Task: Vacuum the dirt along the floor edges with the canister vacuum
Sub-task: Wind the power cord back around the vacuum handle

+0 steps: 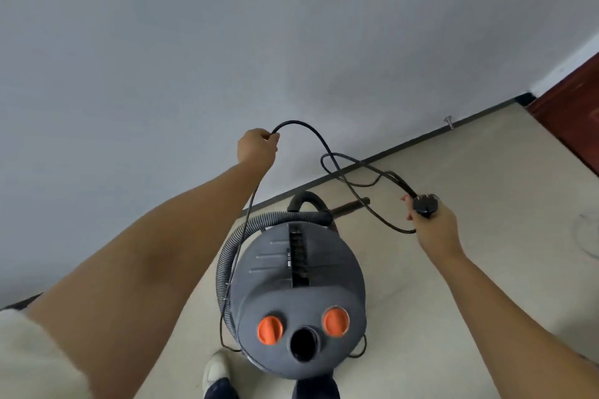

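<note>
A grey canister vacuum (301, 295) with two orange knobs stands on the beige floor right in front of me, near the wall. Its ribbed grey hose (233, 246) curls round its left side to a black elbow on top. A thin black power cord (327, 146) loops through the air between my hands. My left hand (257, 147) is raised in front of the wall and grips the cord. My right hand (434, 225) holds the black plug (426, 206) at the cord's end, out to the vacuum's right.
A pale grey wall (227, 42) meets the floor along a dark baseboard strip (405, 144). A metal door stop (449, 121) sticks up by the baseboard. A dark red door (577, 113) is at the far right. My white shoe (215, 372) shows at the bottom.
</note>
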